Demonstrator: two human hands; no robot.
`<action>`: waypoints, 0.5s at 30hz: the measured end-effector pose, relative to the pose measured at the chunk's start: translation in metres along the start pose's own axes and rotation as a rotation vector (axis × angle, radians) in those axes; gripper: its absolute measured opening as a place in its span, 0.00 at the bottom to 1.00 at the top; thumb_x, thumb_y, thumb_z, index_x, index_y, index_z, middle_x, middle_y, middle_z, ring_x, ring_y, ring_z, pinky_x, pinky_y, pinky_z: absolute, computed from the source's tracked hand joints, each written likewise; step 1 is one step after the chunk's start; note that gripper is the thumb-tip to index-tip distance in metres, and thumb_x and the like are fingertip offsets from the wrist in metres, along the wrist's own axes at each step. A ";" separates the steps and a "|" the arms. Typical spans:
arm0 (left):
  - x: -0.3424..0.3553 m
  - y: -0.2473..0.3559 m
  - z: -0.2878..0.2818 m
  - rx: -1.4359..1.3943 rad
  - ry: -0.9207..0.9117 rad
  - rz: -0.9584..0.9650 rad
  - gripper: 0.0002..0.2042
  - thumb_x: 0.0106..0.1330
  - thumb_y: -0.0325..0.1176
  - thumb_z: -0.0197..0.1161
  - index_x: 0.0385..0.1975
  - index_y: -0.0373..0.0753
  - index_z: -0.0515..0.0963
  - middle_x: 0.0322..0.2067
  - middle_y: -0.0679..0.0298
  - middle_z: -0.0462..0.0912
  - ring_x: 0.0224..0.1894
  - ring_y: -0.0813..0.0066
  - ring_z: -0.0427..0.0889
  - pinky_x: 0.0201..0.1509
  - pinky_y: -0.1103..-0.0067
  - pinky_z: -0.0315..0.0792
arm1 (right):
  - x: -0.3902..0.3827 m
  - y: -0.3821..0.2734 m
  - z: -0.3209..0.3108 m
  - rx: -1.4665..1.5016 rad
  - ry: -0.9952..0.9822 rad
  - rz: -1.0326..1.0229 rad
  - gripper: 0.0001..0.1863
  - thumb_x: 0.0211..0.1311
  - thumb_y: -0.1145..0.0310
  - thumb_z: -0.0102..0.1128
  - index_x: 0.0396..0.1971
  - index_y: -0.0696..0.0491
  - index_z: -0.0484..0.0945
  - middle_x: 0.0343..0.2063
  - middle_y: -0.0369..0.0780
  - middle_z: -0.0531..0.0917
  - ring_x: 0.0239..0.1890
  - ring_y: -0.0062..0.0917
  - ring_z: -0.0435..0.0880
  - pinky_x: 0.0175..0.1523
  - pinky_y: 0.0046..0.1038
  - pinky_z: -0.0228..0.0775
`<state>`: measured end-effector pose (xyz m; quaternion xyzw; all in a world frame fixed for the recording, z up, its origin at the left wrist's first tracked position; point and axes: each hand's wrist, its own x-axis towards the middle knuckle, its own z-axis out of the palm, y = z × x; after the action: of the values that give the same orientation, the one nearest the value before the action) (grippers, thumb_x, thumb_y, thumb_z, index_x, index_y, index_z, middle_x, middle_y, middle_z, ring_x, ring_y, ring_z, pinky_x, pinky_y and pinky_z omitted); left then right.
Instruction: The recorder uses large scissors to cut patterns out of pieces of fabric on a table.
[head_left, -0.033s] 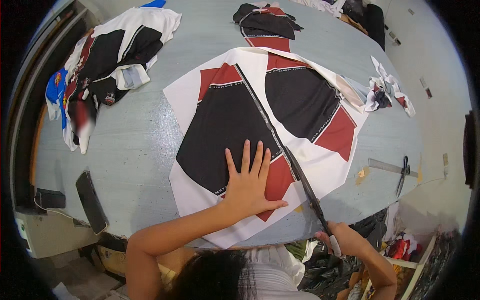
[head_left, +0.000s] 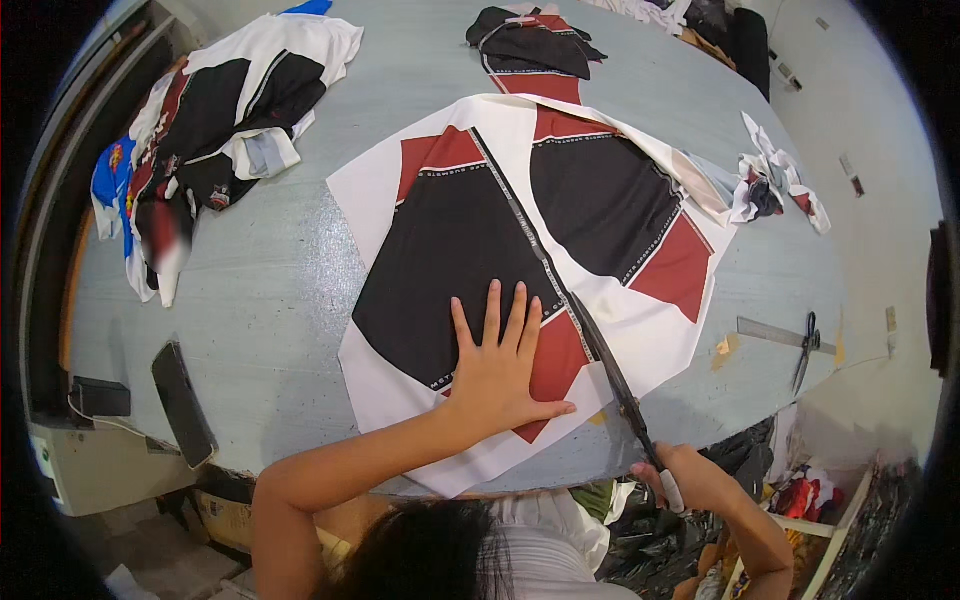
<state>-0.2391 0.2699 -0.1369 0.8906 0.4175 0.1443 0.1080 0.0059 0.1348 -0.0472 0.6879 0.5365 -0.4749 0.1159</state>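
Note:
A large piece of white fabric [head_left: 660, 352] printed with black and dark red panels lies spread on the blue-grey table. My left hand [head_left: 497, 378] presses flat on its left black panel [head_left: 440, 255], fingers spread and thumb out over the red corner. My right hand [head_left: 690, 478] is closed around the handles of long dark scissors [head_left: 632, 408] at the table's front edge. The blades point up and left, along the outer edge of the left panel beside a grey printed strip [head_left: 525, 225]. How far the blades are apart is hard to make out.
Printed garment pieces [head_left: 285, 85] are heaped at the far left, with another dark bundle [head_left: 535, 45] at the back. Fabric scraps [head_left: 775, 180] lie at right, above a metal ruler [head_left: 770, 330] and small scissors [head_left: 806, 352]. A phone [head_left: 183, 402] rests at front left.

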 end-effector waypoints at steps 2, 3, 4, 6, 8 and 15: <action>0.000 0.000 0.000 -0.006 0.006 0.001 0.59 0.42 0.77 0.52 0.62 0.24 0.56 0.66 0.39 0.47 0.69 0.38 0.37 0.59 0.35 0.25 | 0.001 0.000 -0.001 0.035 -0.029 0.039 0.35 0.63 0.40 0.47 0.24 0.65 0.70 0.17 0.57 0.76 0.22 0.50 0.77 0.29 0.41 0.68; 0.000 0.000 0.000 -0.005 0.007 0.001 0.59 0.42 0.77 0.52 0.62 0.24 0.56 0.66 0.39 0.47 0.69 0.38 0.37 0.59 0.35 0.25 | 0.004 0.004 -0.002 -0.024 -0.014 -0.025 0.32 0.64 0.43 0.47 0.26 0.64 0.70 0.15 0.51 0.77 0.19 0.41 0.79 0.26 0.36 0.69; -0.001 0.000 0.001 -0.012 0.011 0.004 0.59 0.42 0.77 0.52 0.62 0.24 0.56 0.66 0.39 0.47 0.69 0.38 0.37 0.59 0.35 0.25 | 0.006 0.006 -0.001 -0.081 0.003 -0.086 0.30 0.65 0.45 0.48 0.29 0.64 0.70 0.14 0.45 0.78 0.17 0.31 0.80 0.24 0.31 0.70; -0.001 0.001 0.001 -0.019 0.016 0.010 0.59 0.43 0.77 0.52 0.62 0.24 0.56 0.66 0.39 0.47 0.69 0.38 0.37 0.59 0.35 0.26 | 0.009 0.003 -0.002 -0.063 0.013 -0.115 0.30 0.65 0.45 0.47 0.29 0.64 0.70 0.13 0.45 0.78 0.16 0.31 0.80 0.24 0.31 0.70; -0.002 0.001 0.002 -0.018 0.007 0.011 0.59 0.43 0.77 0.52 0.62 0.24 0.56 0.65 0.38 0.47 0.69 0.37 0.38 0.58 0.34 0.26 | 0.014 -0.006 -0.006 -0.048 0.019 -0.150 0.30 0.65 0.45 0.46 0.29 0.64 0.70 0.12 0.44 0.77 0.16 0.31 0.80 0.24 0.31 0.70; -0.003 0.001 0.003 -0.019 0.019 0.016 0.59 0.43 0.77 0.51 0.61 0.24 0.57 0.65 0.38 0.48 0.69 0.37 0.38 0.58 0.34 0.27 | 0.016 -0.014 -0.008 -0.067 0.012 -0.062 0.30 0.66 0.45 0.45 0.29 0.63 0.71 0.12 0.43 0.78 0.17 0.31 0.80 0.24 0.30 0.70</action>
<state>-0.2395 0.2668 -0.1396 0.8914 0.4101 0.1575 0.1114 -0.0022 0.1565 -0.0505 0.6696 0.5739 -0.4557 0.1207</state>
